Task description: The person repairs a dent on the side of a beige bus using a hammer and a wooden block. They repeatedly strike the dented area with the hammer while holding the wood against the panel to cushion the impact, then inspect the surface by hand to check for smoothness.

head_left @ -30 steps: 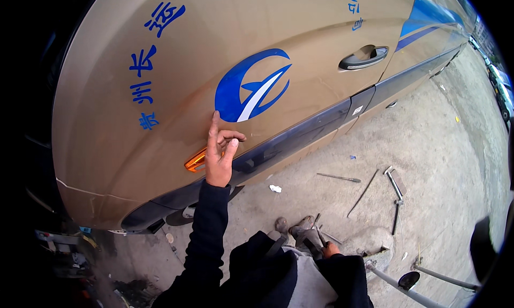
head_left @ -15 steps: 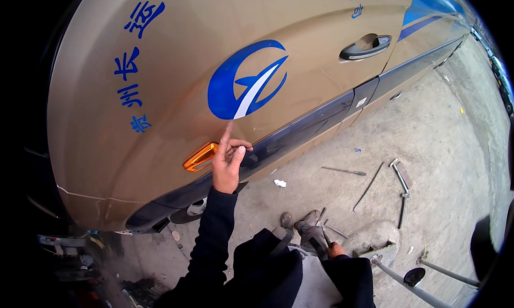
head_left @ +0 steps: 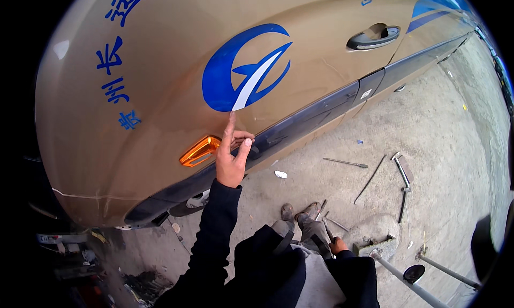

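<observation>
My left hand (head_left: 233, 155) is raised against a tan vehicle door panel (head_left: 300, 88). Its index finger is stretched out, with the tip at the bottom end of a blue and white emblem (head_left: 217, 77). The other fingers are partly bent, and nothing shows between them and the thumb. Close beside that hand sits an orange side lamp (head_left: 195, 151). Low by my side, my right hand (head_left: 338, 246) is closed around a thin dark rod-like tool (head_left: 328, 232); its far end is hard to make out.
On the concrete floor lie a thin rod tool (head_left: 345, 163), a long dark bar (head_left: 370, 179) and a jointed metal tool (head_left: 402, 174). A heavy base with a pole (head_left: 407, 281) stands at lower right. Dark trim (head_left: 305, 120) runs along the vehicle; a black door handle (head_left: 373, 37) sits above.
The view has shifted slightly, with the emblem and lettering now higher and further left. My left index fingertip stays near the emblem's lower end. My right hand keeps its hold low by my side.
</observation>
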`<state>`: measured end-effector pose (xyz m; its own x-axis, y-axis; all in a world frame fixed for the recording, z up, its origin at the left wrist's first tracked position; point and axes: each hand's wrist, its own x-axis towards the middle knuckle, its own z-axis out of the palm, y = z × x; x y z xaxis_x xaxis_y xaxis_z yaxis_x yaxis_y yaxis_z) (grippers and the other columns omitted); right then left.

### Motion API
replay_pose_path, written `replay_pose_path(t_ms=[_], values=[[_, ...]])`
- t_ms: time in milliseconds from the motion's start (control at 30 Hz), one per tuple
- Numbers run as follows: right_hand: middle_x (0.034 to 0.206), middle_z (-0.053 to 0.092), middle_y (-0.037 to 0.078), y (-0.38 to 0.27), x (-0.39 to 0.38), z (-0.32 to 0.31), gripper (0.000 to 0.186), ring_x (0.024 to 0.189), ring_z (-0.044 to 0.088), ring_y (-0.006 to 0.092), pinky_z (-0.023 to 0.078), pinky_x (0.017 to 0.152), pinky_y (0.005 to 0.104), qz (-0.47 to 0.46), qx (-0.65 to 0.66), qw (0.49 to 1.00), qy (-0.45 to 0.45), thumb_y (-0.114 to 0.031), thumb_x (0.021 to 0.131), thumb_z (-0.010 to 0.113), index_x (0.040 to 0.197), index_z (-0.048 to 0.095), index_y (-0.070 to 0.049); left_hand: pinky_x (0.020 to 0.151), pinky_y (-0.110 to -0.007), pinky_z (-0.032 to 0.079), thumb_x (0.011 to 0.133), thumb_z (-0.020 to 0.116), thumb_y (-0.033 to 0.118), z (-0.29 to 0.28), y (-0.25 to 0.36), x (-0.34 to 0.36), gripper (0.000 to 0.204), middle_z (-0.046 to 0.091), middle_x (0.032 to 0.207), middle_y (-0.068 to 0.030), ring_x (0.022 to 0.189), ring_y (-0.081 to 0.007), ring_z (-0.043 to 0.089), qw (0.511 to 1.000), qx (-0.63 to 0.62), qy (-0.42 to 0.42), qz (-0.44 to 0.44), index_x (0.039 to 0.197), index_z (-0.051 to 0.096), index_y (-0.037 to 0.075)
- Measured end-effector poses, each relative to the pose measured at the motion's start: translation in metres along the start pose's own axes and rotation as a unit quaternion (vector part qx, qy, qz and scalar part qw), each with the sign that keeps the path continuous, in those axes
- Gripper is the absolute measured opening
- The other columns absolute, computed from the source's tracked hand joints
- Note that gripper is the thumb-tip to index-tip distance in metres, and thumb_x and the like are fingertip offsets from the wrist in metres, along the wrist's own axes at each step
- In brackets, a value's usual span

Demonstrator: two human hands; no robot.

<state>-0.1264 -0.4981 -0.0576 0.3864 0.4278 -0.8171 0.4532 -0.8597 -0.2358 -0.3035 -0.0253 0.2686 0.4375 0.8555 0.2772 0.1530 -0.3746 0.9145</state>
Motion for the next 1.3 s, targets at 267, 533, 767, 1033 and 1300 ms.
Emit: replay_pose_path(t_ms=[267,533,767,1033,1300], values=[[0.105,0.068,0.028,-0.017,0.008,-0.005,0.042,0.103,0.066,0.0429,0.052,0.089,0.0495,0.015,0.002,1.0,0.019,-0.032,0.084,0.067,0.112,0.064,-0.001,0.091,-0.032,0.051,0.095,0.052,0.0,0.0,0.004,0.0,0.071,0.067,0.098,-0.011,0.092,-0.0177,0.065,0.999,0.049,0.002,-0.005,0.158,0.022,0.006],[0.105,0.069,0.027,-0.024,0.016,0.011,0.041,0.102,0.066,0.043,0.052,0.09,0.0497,0.006,0.037,0.999,0.007,-0.031,0.084,0.064,0.112,0.064,-0.002,0.091,-0.033,0.052,0.095,0.051,0.0,0.001,0.001,0.001,0.073,0.065,0.098,-0.0113,0.092,-0.0184,0.065,0.999,0.04,-0.006,-0.011,0.159,0.017,0.005],[0.105,0.067,0.032,-0.031,0.008,0.009,0.041,0.102,0.065,0.045,0.051,0.091,0.0518,-0.005,0.05,0.999,-0.014,-0.024,0.085,0.059,0.116,0.06,0.004,0.09,-0.034,0.053,0.096,0.05,-0.001,0.002,-0.006,0.0,0.074,0.064,0.099,-0.0121,0.092,-0.0184,0.064,0.999,0.034,-0.011,-0.011,0.159,0.012,0.004],[0.111,0.067,0.028,-0.026,0.018,0.012,0.044,0.108,0.064,0.0422,0.051,0.094,0.0487,0.037,0.064,0.997,-0.026,-0.027,0.082,0.065,0.116,0.063,0.001,0.09,-0.035,0.053,0.095,0.05,-0.002,0.005,-0.004,0.0,0.076,0.064,0.099,-0.0119,0.092,-0.0183,0.064,0.999,0.032,-0.006,-0.017,0.159,0.009,0.005],[0.109,0.067,0.03,-0.028,0.021,0.016,0.042,0.107,0.064,0.0435,0.051,0.094,0.0489,0.033,0.074,0.996,-0.025,-0.025,0.083,0.063,0.116,0.062,0.001,0.09,-0.035,0.054,0.093,0.049,-0.005,0.009,-0.003,0.0,0.079,0.063,0.099,-0.0119,0.092,-0.0182,0.064,0.999,0.043,-0.01,-0.016,0.16,0.007,0.006]])
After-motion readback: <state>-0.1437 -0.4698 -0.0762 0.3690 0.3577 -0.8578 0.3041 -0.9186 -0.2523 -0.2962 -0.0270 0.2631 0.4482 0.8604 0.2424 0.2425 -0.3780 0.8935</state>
